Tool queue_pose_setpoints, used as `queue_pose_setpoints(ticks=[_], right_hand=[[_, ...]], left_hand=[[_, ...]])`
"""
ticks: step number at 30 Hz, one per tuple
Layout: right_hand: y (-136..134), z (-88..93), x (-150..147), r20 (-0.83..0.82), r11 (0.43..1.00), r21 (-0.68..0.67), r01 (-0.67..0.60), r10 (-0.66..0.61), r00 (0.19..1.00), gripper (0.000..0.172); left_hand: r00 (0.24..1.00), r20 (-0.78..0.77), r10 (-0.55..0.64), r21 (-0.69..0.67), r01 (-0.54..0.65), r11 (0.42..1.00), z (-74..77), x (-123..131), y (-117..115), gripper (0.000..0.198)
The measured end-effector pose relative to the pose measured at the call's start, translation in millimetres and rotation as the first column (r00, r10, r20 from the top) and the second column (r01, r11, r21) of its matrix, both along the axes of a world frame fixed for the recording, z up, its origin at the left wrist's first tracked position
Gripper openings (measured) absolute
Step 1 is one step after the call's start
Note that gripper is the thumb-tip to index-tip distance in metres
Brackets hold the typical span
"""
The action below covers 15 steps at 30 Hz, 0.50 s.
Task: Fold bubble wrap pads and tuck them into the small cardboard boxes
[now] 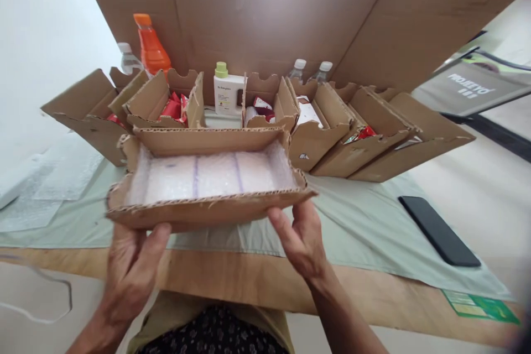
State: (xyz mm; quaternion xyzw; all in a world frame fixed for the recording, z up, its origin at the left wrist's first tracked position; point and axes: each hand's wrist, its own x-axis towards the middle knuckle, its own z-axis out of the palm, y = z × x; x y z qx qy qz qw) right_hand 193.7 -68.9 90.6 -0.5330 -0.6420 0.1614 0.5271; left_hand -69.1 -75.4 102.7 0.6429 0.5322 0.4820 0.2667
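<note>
Between my two hands is a long, open-topped cardboard box [215, 217], tilted so that its inside shows. Bubble wrap [215, 174] lines it, with two thin purple lines showing across the bottom. My left hand [135, 265] grips the box near its left front corner, thumb on the front wall and fingers hidden beneath. At the right front corner my right hand [302, 240] holds it the same way. The box is raised above the front of a cloth-covered table, just before a row of other cardboard boxes.
Upright cardboard boxes [319, 146] with red packets and other goods stand in a row. Among and behind them are a white bottle with a green cap [226, 91] and an orange bottle [152, 50]. Bubble wrap sheets [62, 171] lie left; a black phone [437, 230] lies right.
</note>
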Motion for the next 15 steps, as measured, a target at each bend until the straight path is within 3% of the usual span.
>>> queue_pose_setpoints(ticks=[3, 7, 10, 15], right_hand=[[9.9, -5.7, 16.8, -0.058, 0.994, 0.040, 0.098, -0.096, 0.994, 0.064], [-13.1, -25.1, 49.2, -0.040, 0.973, 0.084, 0.216, -0.214, 0.976, 0.056], [-8.6, -31.7, 49.0, -0.043, 0.984, 0.094, 0.155, -0.151, 0.988, 0.056], [66.0, -17.1, 3.2, -0.052, 0.992, -0.002, -0.123, 0.123, 0.991, 0.065]], left_hand=[[0.993, 0.118, 0.010, -0.059, -0.003, 0.998, -7.3, 24.4, 2.7, 0.077], [0.979, 0.164, -0.124, -0.056, 0.135, 0.989, -28.1, 60.6, -20.0, 0.089], [0.980, 0.167, -0.105, -0.008, 0.108, 0.994, -37.2, 63.1, -36.3, 0.102], [0.982, 0.146, 0.119, -0.022, -0.117, 0.993, -53.5, 34.4, -47.5, 0.104]])
